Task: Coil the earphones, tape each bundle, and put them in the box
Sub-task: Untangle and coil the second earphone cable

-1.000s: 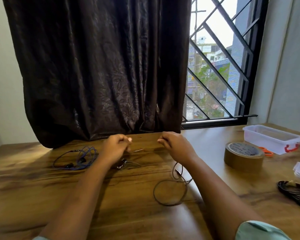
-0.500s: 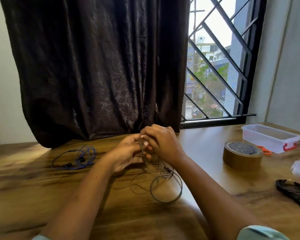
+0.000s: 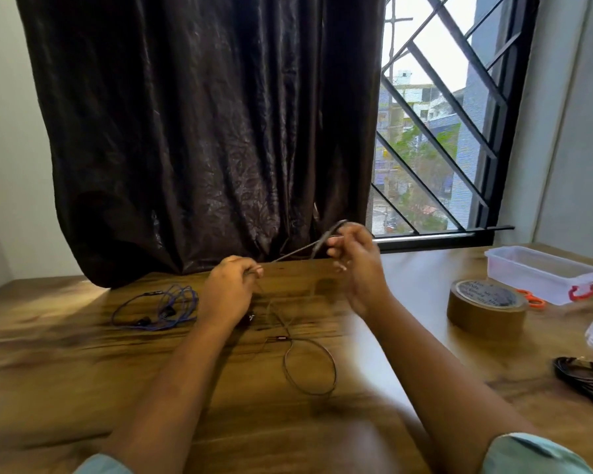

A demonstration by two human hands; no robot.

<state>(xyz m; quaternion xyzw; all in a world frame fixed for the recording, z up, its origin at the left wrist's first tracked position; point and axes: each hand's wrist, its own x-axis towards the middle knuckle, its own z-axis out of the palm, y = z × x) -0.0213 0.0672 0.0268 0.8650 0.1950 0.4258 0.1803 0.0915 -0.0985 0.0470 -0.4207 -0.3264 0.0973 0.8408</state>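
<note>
A dark curtain (image 3: 202,131) half-covers a barred window (image 3: 435,131) behind the wooden table (image 3: 65,371), daylight outside.

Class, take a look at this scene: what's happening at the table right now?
A person is coiling a dark earphone cable. The left hand pinches it low over the table, the raised right hand holds it higher, and a stretch runs between them; the rest lies looped on the wood. Blue earphones lie in a loose tangle on the left. The tape roll, scissors and clear box sit untouched on the right, near a black cable bundle.
</note>
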